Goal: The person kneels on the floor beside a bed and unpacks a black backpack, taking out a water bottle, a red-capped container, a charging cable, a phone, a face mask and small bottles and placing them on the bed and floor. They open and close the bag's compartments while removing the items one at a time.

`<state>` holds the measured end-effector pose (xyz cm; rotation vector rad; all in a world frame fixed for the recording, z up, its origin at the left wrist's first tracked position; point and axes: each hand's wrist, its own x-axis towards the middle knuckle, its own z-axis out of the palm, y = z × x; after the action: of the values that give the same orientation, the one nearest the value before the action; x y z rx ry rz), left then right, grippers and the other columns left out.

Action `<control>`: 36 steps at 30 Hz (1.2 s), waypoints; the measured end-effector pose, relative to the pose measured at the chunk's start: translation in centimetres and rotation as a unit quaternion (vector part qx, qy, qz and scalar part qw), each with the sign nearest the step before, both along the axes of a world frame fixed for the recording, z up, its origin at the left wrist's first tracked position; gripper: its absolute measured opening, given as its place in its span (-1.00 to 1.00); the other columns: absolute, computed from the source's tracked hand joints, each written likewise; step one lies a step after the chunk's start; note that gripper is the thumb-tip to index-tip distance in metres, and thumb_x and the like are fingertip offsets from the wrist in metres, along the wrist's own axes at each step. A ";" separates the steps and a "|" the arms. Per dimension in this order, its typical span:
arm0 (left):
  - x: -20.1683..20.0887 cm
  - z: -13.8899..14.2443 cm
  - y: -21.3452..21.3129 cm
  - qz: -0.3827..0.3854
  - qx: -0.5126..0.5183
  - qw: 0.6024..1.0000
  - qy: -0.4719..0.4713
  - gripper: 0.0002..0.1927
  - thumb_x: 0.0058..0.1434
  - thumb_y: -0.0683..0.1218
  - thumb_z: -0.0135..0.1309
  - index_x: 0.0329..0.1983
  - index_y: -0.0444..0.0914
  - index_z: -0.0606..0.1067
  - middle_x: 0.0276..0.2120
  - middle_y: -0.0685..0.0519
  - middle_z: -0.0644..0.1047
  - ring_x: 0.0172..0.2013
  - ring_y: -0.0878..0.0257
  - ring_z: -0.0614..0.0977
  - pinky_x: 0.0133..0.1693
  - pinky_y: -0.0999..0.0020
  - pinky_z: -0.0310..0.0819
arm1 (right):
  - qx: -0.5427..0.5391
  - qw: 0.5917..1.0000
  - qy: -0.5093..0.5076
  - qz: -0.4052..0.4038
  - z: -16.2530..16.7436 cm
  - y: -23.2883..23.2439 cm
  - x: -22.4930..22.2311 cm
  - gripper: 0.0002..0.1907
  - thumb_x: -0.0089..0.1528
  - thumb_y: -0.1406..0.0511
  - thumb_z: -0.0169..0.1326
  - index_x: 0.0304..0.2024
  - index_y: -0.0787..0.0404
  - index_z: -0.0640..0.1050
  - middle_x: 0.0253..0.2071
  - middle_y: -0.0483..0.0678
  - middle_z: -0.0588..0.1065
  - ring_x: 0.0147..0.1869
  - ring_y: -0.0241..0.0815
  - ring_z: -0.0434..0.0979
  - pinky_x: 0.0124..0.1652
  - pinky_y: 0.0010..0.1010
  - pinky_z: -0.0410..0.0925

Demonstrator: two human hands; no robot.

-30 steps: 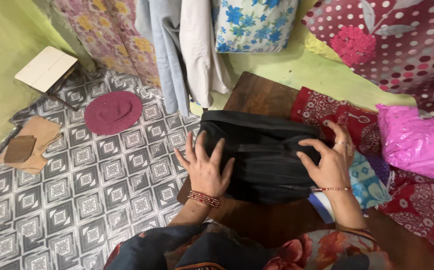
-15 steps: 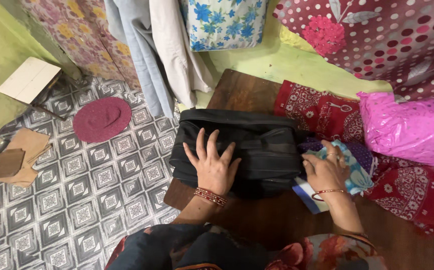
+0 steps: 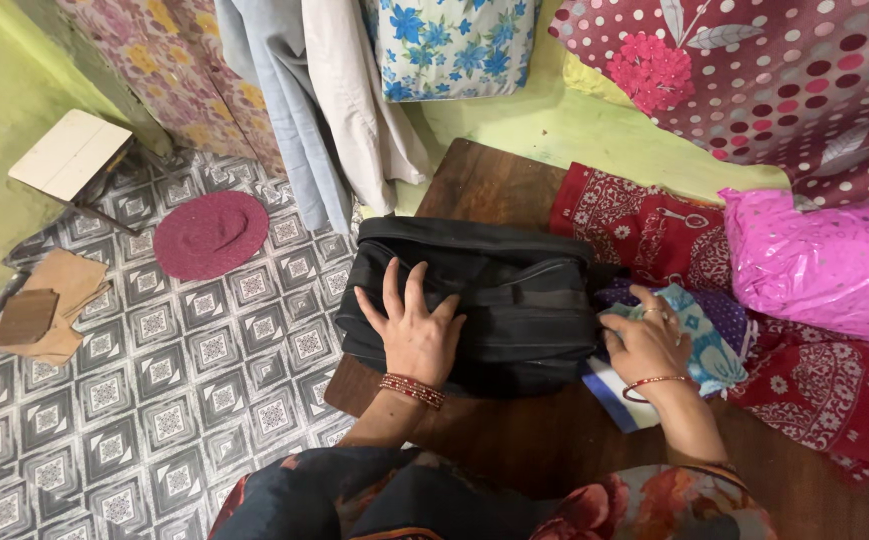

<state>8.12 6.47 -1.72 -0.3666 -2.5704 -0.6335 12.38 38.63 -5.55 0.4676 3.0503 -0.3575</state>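
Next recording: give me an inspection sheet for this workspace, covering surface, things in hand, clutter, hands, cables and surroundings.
Surface: dark wooden table, partly covered by a red patterned cloth.
Things in hand: black bag lying flat on the table; light blue patterned cloth at its right end.
Clutter: shiny pink plastic bag on the red cloth; dotted maroon fabric behind it.
Hands: left hand flat on the bag, fingers spread; right hand resting on the light blue cloth, beside the bag.
Cables: nothing seen.
Surroundings: patterned tile floor; round maroon mat; cardboard pieces; small white stool; hanging clothes; green wall.
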 end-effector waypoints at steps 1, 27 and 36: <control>-0.1 -0.1 -0.1 0.001 -0.006 1.000 0.002 -0.73 -0.05 0.04 0.35 -0.25 -0.05 0.68 0.28 -0.06 0.32 0.42 -0.19 0.12 0.28 -0.62 -0.29 | 0.008 1.000 -0.002 0.007 0.0 -0.1 0.0 -0.71 0.12 0.21 0.23 -0.10 -0.23 0.70 0.48 -0.13 0.13 0.58 0.20 -0.02 0.24 0.50 0.02; -0.6 -0.6 -12.5 0.134 -0.016 0.991 -0.005 -0.46 0.16 0.33 0.13 0.03 -0.07 0.64 0.28 -0.16 0.35 0.42 -0.29 0.10 0.27 -0.60 -0.38 | 0.060 0.980 0.140 0.131 8.9 -15.4 -1.9 -0.80 0.09 0.04 0.25 -0.27 -0.17 0.71 0.51 -0.03 0.11 0.65 0.17 -0.19 0.34 0.56 -0.21; -1.0 -2.8 -16.3 0.111 0.019 0.992 -0.057 -0.44 0.17 0.41 0.04 -0.02 -0.02 0.66 0.28 -0.16 0.33 0.40 -0.25 0.10 0.27 -0.58 -0.33 | 0.167 0.968 0.154 0.105 9.5 -20.9 -3.0 -0.67 0.08 -0.04 0.29 -0.38 0.02 0.65 0.54 -0.02 0.15 0.71 0.20 -0.17 0.38 0.55 -0.22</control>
<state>7.08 -9.79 -4.53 -0.0316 -2.6536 -0.6363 9.40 17.71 3.93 0.0979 3.4332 0.1071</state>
